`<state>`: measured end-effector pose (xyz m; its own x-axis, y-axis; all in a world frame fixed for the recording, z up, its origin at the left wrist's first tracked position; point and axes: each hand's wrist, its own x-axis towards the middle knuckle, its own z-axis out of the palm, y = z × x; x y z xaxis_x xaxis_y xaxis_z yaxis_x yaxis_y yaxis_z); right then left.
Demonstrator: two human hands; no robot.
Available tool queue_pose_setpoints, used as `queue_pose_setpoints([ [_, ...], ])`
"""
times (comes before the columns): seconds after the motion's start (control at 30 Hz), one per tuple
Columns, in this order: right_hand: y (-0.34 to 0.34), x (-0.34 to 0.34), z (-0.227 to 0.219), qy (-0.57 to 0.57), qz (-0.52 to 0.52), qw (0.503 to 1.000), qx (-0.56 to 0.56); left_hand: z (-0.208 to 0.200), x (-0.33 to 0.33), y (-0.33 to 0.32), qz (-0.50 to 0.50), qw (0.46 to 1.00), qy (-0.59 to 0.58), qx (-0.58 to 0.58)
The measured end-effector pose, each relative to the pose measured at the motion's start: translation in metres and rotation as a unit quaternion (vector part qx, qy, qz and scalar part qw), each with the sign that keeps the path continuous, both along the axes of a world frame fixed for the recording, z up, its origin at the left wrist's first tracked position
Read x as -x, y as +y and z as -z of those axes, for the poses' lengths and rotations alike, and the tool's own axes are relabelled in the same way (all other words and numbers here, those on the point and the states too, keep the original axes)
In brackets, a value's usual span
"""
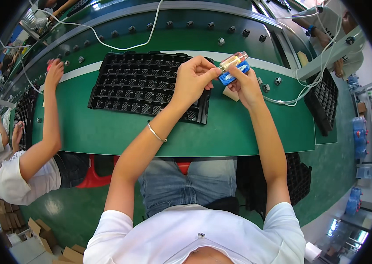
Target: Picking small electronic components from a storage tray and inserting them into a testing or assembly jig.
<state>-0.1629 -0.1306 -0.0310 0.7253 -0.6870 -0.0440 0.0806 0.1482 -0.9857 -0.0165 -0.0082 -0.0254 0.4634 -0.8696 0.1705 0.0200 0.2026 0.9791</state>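
Above the green table, my right hand (248, 87) is closed around a blue block-like piece (228, 78) with white marks. A gold-coloured cylinder (233, 60) with a clear, shiny end lies against the block's far side; I cannot tell whether the two are joined. My left hand (192, 81) is pinched at the cylinder's left end, thumb and forefinger together; whatever sits between the fingertips is too small to make out. Partly under my left hand and wrist is a black moulded tray (128, 83) with rows of pockets.
Small dark parts (211, 25) stand in a row along the line at the back. A cream block (231, 93) and a few small metal-and-black parts (278, 81) lie near my right hand. White cables (291, 102) and stacked black trays (322, 101) are on the right. A co-worker (27, 169) reaches in from the left.
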Motion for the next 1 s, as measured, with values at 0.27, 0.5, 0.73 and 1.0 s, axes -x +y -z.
queue_pose_setpoints([
  [0.27,-0.022,0.03,-0.007,0.031,0.055,0.987,0.146,-0.003,-0.025,-0.001,-0.097,0.96,-0.257,-0.058],
  [0.5,-0.019,0.044,0.003,0.059,0.231,0.898,0.371,0.007,-0.033,0.003,-0.177,0.775,-0.571,-0.205],
  [0.73,-0.019,0.04,0.011,0.131,0.219,0.873,0.415,-0.001,-0.035,-0.012,-0.189,0.736,-0.614,-0.213],
  [1.0,-0.014,0.036,0.012,0.156,0.236,0.838,0.467,-0.008,-0.034,-0.039,-0.119,0.719,-0.599,-0.331],
])
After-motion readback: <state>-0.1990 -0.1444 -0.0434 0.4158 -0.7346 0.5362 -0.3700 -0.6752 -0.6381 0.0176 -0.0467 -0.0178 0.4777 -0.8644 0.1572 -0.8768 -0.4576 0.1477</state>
